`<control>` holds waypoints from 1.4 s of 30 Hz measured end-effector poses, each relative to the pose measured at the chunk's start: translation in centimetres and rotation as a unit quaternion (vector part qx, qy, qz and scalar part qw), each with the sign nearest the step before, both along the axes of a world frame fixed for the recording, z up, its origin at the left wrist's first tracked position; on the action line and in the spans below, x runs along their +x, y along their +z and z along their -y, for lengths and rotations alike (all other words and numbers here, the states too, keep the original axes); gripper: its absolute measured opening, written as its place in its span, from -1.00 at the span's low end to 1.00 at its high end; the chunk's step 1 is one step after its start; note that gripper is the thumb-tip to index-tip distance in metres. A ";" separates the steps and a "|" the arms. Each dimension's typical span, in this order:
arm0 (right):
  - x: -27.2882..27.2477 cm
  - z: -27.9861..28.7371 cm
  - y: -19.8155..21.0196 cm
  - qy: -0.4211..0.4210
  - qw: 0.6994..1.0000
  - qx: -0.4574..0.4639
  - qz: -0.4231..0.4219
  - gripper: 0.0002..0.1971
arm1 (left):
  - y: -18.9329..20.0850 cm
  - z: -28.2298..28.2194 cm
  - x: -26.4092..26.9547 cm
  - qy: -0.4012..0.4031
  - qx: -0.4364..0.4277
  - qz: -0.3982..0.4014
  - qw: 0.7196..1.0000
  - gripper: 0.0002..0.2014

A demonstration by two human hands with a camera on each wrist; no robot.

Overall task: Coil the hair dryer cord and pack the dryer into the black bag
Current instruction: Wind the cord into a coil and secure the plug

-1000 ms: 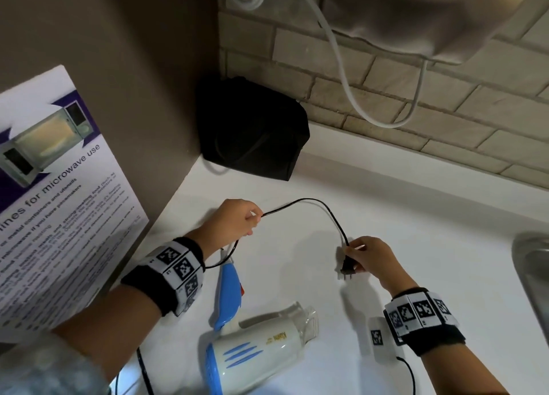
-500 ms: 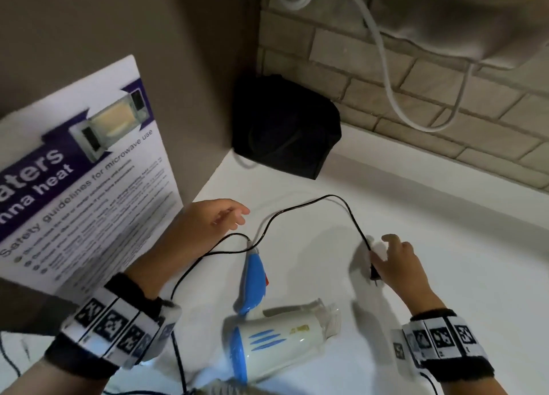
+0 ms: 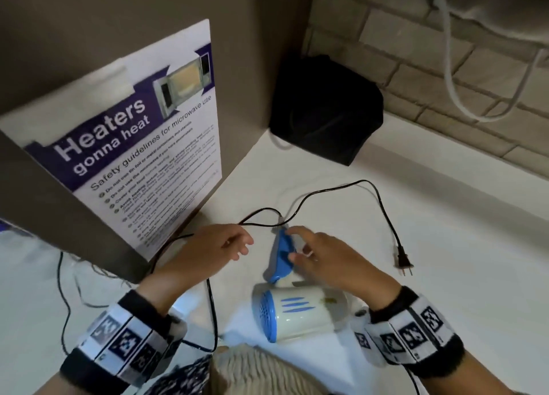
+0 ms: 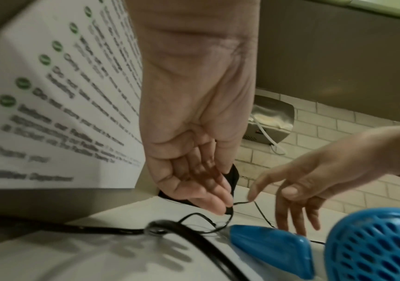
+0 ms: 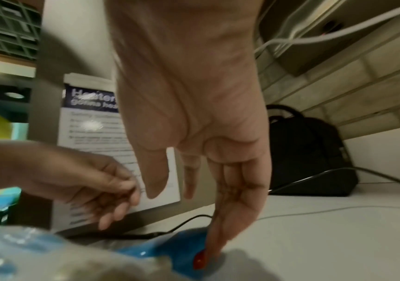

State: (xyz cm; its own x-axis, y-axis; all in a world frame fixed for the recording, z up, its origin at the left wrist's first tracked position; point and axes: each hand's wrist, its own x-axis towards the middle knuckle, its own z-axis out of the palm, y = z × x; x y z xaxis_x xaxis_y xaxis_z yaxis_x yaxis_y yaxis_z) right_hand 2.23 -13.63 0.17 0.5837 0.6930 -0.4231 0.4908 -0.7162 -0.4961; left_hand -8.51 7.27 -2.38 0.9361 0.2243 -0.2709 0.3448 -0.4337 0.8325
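Note:
The white and blue hair dryer (image 3: pixel 300 311) lies on its side on the white counter (image 3: pixel 460 222), its blue handle (image 3: pixel 279 255) pointing away from me. My right hand (image 3: pixel 300 246) reaches over the handle with straight fingers; fingertips (image 5: pixel 214 247) touch it by a red switch (image 5: pixel 200 259). My left hand (image 3: pixel 237 240) hovers just left of the handle, fingers relaxed, fingertips (image 4: pixel 214 204) at the black cord (image 3: pixel 383 207). The cord loops loosely to its plug (image 3: pixel 404 261), lying free on the right. The black bag (image 3: pixel 326 109) stands in the back corner.
A brown panel with a microwave safety poster (image 3: pixel 133 145) walls off the left. A brick wall (image 3: pixel 445 82) runs behind, with a white cable (image 3: pixel 451 77) hanging from a wall unit. A knitted fabric (image 3: pixel 252 371) sits at the near edge.
My right hand let go of the plug and moved left onto the dryer handle; the plug now lies on the counter. My left hand released the cord and drew back beside the handle.

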 end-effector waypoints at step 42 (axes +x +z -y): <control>1.5 3.3 8.9 -0.057 0.952 0.300 -0.006 -0.63 | 10.9 8.6 5.4 -0.144 -0.258 0.040 0.954 -0.67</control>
State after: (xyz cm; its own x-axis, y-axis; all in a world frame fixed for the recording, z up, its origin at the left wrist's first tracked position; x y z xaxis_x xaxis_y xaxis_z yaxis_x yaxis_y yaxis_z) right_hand 3.69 -16.89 9.02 0.6669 0.7449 0.0213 0.4182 -0.3505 -0.8380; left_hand -3.12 -1.29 8.56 0.9611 -0.1897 -0.2007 0.1994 -0.0262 0.9796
